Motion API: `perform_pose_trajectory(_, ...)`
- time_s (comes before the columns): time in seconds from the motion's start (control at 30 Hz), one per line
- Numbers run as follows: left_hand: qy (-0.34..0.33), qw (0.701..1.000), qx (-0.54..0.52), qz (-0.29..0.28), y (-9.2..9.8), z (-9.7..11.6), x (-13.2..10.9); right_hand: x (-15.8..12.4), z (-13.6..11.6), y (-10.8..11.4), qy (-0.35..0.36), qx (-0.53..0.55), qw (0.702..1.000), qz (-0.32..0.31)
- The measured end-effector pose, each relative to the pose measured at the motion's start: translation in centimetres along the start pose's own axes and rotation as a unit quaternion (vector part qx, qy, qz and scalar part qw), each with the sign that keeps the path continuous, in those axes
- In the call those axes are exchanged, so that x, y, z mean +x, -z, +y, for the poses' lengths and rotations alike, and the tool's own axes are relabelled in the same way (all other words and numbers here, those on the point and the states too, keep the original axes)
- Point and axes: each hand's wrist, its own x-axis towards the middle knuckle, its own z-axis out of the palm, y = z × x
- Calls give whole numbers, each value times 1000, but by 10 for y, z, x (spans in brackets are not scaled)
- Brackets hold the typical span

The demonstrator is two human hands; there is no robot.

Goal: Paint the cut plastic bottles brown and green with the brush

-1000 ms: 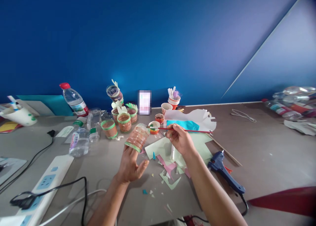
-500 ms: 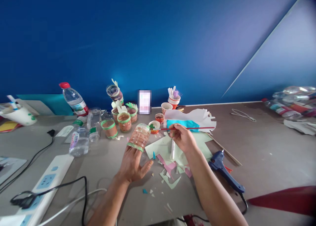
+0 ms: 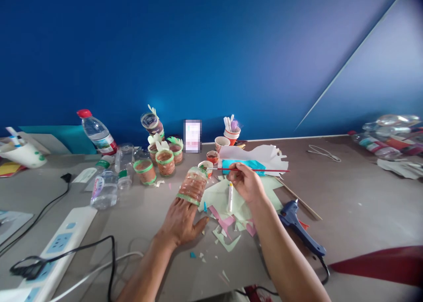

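A cut plastic bottle cup (image 3: 192,186), painted brown with green bands, is tilted over the fingers of my left hand (image 3: 182,220). Those fingers reach inside it and are mostly hidden; the thumb sticks out to the side. My right hand (image 3: 245,183) pinches a thin red paintbrush (image 3: 269,170) held nearly level, its tip pointing left. That tip is at a small paper cup of green paint (image 3: 210,170), close to the bottle cup's far end; whether it touches either one I cannot tell. Behind stands a small cup of brown paint (image 3: 213,156).
Several painted bottle cups (image 3: 165,162) stand back left, beside clear bottles (image 3: 105,189). Paper sheets and scraps (image 3: 228,240) lie under a white marker (image 3: 230,198). A blue glue gun (image 3: 300,227) rests right. A power strip (image 3: 61,244) with cables occupies the left. A phone (image 3: 192,136) leans on the wall.
My left hand and the bottle cup have moved a little right, closer to the green paint cup. The brush remains in my right hand, tip still near that cup.
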Motion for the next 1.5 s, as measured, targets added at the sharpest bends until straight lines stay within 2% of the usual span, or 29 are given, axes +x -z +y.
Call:
perform_pose_trajectory(0.17, 18, 1000, -1, -16, -3, -1, -1, 1, -2, 4, -12, -37, 999, 13)
perform_pose_trajectory(0.3, 25, 999, -40, 12, -3, -3, -2, 2, -4, 5, 44, -5, 999, 21)
perform_pose_trajectory(0.4, 29, 988, -138, 64, 5, -2, 0, -1, 0, -2, 76, 7, 997, -29)
perform_pose_trajectory(0.47, 60, 961, -253, 90, 11, 0, 1, -4, 4, -7, 60, -6, 996, -63)
perform_pose_trajectory(0.5, 82, 935, -328, 107, 13, 0, 2, -5, 7, -9, 49, -16, 996, -76)
perform_pose_trajectory(0.53, 116, 893, -417, 121, 14, 1, 3, -6, 9, -11, 40, -26, 995, -84)
perform_pose_trajectory(0.63, 230, 706, -643, 187, 11, 1, 7, -10, 15, -15, 32, -76, 991, -102)
perform_pose_trajectory(0.7, 286, 591, -716, 237, 8, 0, 11, -12, 17, -17, 39, -119, 986, -114)
perform_pose_trajectory(0.77, 328, 521, -741, 269, 7, -2, 14, -14, 18, -18, 46, -149, 979, -130)
perform_pose_trajectory(0.83, 353, 485, -747, 287, 9, -4, 17, -15, 19, -18, 50, -158, 975, -150)
perform_pose_trajectory(0.93, 366, 463, -751, 297, 13, -6, 19, -16, 21, -17, 59, -189, 966, -168)
perform_pose_trajectory(1.13, 366, 444, -757, 311, 16, -6, 20, -21, 20, -21, 99, -277, 940, -175)
perform_pose_trajectory(1.33, 372, 443, -746, 330, 13, -8, 23, -25, 18, -24, 138, -332, 917, -173)
perform_pose_trajectory(1.5, 404, 451, -725, 327, 5, -8, 23, -25, 20, -24, 125, -332, 920, -168)
